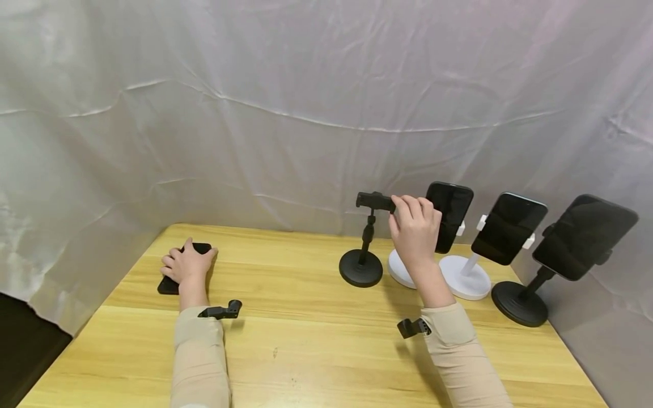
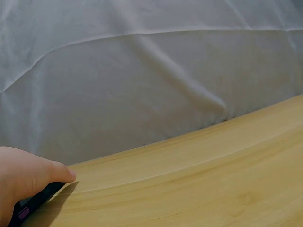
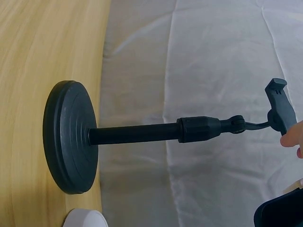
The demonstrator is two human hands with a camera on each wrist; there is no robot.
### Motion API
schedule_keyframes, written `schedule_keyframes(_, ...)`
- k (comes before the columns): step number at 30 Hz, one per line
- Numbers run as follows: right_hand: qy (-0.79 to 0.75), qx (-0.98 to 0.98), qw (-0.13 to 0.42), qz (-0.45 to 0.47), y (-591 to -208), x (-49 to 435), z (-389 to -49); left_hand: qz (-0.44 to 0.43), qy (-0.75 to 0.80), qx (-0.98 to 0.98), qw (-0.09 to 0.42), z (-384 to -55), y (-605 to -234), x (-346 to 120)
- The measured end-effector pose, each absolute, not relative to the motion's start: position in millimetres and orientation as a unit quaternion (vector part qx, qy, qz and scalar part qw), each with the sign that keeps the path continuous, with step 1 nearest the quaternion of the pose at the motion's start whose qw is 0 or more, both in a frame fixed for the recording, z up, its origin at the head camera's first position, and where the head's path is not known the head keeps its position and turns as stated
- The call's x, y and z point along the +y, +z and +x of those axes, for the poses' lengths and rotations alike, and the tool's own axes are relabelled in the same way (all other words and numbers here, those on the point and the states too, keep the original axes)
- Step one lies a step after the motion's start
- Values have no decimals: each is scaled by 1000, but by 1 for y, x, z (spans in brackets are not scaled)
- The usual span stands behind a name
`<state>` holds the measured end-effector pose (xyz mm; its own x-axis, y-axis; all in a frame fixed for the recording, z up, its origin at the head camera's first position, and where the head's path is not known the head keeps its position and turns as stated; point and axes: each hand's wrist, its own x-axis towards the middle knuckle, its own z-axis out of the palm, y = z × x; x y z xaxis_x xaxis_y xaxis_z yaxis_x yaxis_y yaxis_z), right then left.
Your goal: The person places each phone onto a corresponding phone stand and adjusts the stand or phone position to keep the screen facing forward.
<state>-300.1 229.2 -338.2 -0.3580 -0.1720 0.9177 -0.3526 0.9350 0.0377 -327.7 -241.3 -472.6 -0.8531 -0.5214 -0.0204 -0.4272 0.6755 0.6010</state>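
Note:
At the table's left, my left hand (image 1: 187,265) spans a black smartphone (image 1: 168,285), its thumb and fingers at the phone's edges. The left wrist view catches only the thumb (image 2: 35,172) and a strip of the phone's edge (image 2: 40,201). My right hand (image 1: 415,226) holds the right end of the clamp (image 1: 374,200) on a black phone stand (image 1: 360,267). That clamp has no phone in it. In the right wrist view, fingertips (image 3: 292,137) touch the clamp's end, and the stand's round base (image 3: 71,137) rests on the table.
To the right of my right hand, a white stand (image 1: 400,269), another white stand (image 1: 465,277) and a black stand (image 1: 520,304) each carry a dark phone. A wrinkled grey cloth (image 1: 285,153) hangs behind the wooden table (image 1: 296,340).

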Motion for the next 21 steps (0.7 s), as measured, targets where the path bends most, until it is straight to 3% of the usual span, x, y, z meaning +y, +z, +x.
schedule_keyframes(9,86,-817,546,164,-339,230,-300,261,-316,-908,80,-327,-474,-242)
schedule_keyframes(21,88,-821,541,159,-338,229,-301,279,-328,-894,126,-326,-471,-243)
